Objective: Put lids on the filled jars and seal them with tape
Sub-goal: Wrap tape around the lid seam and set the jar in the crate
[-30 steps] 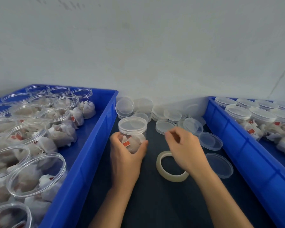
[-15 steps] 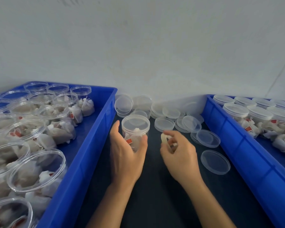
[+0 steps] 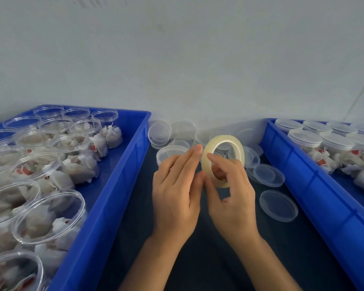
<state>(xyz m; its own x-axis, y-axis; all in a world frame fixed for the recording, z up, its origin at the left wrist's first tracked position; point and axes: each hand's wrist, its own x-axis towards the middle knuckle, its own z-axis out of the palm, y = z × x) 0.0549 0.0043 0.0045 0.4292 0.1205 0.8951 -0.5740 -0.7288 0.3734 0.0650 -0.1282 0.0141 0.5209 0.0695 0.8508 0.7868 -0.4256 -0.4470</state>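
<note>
My right hand point(image 3: 233, 202) grips a roll of clear tape point(image 3: 225, 138) and holds it upright above the dark table, with fingers hooked through its hole. My left hand point(image 3: 174, 196) is beside the roll with straight fingers, its index fingertip and thumb touching the roll's left rim. Just behind my left hand stands a clear jar of tea bags with a lid on it point(image 3: 168, 151), mostly hidden by the fingers. Neither hand touches this jar.
The blue bin on the left point(image 3: 122, 185) holds several open filled jars point(image 3: 51, 215). The blue bin on the right point(image 3: 315, 196) holds several lidded jars point(image 3: 305, 138). Loose clear lids point(image 3: 278, 205) lie on the table between the bins and pile up against the wall point(image 3: 160, 133).
My right hand picked the tape roll off the table and raised it upright. My left hand let go of the lidded jar and moved right to the roll.
</note>
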